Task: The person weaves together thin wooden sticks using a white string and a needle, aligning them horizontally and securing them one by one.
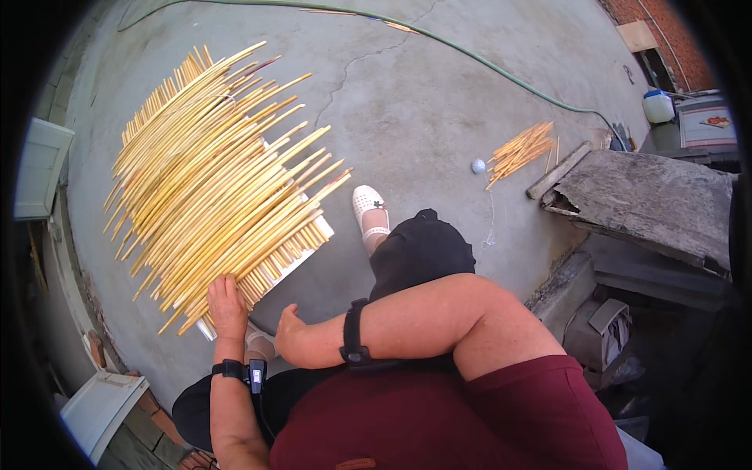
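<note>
Hand [291, 335], the right, hovers clear, its grip hidden from me; left hand [227, 304] touches the near edge of yellow sticks [211, 192], clasp uncertain. Spread over the floor [435, 94], they look light, stiff, smooth, snappable; I'd lift mid-length.

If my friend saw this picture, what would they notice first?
Probably the big spread of yellow sticks on the left, with the person's left hand touching its near edge. Next, maybe the long green hose curving across the top, or the small pile of sticks on the right.
</note>
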Action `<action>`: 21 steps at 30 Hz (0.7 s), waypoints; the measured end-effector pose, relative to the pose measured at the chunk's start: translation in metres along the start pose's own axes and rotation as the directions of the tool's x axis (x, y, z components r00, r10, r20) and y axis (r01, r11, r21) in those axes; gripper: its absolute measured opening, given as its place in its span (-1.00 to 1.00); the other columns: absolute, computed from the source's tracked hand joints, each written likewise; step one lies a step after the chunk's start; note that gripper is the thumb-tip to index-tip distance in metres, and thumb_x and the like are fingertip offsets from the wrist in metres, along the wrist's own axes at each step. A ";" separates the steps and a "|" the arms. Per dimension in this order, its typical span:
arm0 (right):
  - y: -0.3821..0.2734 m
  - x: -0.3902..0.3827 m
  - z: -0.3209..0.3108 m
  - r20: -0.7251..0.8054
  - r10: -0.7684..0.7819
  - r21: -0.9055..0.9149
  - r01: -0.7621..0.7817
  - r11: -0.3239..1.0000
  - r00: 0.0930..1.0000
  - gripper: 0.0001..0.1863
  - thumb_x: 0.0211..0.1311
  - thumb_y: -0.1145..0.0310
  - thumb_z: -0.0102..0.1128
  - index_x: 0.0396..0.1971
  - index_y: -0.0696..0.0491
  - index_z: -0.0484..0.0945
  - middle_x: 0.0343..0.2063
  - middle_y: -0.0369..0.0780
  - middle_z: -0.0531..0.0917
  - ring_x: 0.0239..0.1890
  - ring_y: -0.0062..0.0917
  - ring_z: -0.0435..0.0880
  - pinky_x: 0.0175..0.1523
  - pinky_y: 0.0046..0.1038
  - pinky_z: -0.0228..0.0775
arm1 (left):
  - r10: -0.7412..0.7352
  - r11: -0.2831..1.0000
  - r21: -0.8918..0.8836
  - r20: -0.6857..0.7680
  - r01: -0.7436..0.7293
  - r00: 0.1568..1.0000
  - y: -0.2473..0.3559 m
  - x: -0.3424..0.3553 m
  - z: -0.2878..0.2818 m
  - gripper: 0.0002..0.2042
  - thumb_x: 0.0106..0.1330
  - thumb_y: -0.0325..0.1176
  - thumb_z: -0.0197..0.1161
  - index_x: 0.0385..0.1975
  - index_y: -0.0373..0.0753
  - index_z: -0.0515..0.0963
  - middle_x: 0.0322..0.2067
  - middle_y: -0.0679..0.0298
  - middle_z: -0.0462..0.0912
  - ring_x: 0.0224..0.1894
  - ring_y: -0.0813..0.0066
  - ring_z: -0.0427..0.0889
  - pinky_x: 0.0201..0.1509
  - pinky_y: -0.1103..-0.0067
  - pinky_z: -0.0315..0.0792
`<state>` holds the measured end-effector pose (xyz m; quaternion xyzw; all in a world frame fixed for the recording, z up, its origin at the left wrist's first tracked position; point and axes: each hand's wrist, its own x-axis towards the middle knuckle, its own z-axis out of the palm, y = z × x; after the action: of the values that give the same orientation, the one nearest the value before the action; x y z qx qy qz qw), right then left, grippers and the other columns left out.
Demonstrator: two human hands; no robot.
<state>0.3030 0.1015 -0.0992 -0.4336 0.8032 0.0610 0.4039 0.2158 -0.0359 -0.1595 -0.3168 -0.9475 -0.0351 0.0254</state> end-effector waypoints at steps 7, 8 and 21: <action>0.001 -0.008 0.007 -0.063 0.052 0.024 -0.050 0.998 0.997 -0.34 -0.16 0.11 0.48 0.04 0.00 0.58 0.06 -0.12 0.58 0.13 -0.20 0.51 0.11 -0.02 0.31 | 0.024 0.988 0.155 -0.013 -0.022 1.000 0.005 0.022 0.008 -0.87 0.12 -0.49 0.09 -0.32 -0.21 0.41 -0.30 0.17 0.41 -0.20 0.17 0.42 -0.11 0.32 0.35; 0.002 -0.012 0.005 -0.056 0.056 0.046 -0.054 0.998 0.997 -0.34 -0.14 0.12 0.48 0.05 0.02 0.57 0.06 -0.11 0.58 0.13 -0.19 0.51 0.12 -0.02 0.30 | 0.030 0.986 0.166 0.002 -0.030 1.000 0.004 0.022 0.010 -0.88 0.12 -0.48 0.10 -0.34 -0.19 0.41 -0.31 0.19 0.41 -0.20 0.19 0.42 -0.12 0.33 0.35; 0.052 -0.058 -0.045 -0.057 -0.080 0.247 0.092 0.965 0.995 -0.61 0.18 0.31 0.17 0.01 0.08 0.59 0.03 -0.05 0.60 0.08 -0.20 0.57 0.20 0.04 0.23 | 0.103 0.992 -0.089 0.207 -0.086 0.973 -0.008 0.037 -0.040 -0.81 0.02 -0.58 0.11 -0.34 -0.22 0.41 -0.37 0.14 0.43 -0.21 0.13 0.47 -0.18 0.29 0.42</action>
<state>0.2550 0.1509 -0.0414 -0.4154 0.7940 -0.0679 0.4387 0.1823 -0.0231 -0.1173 -0.3641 -0.9266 -0.0375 -0.0862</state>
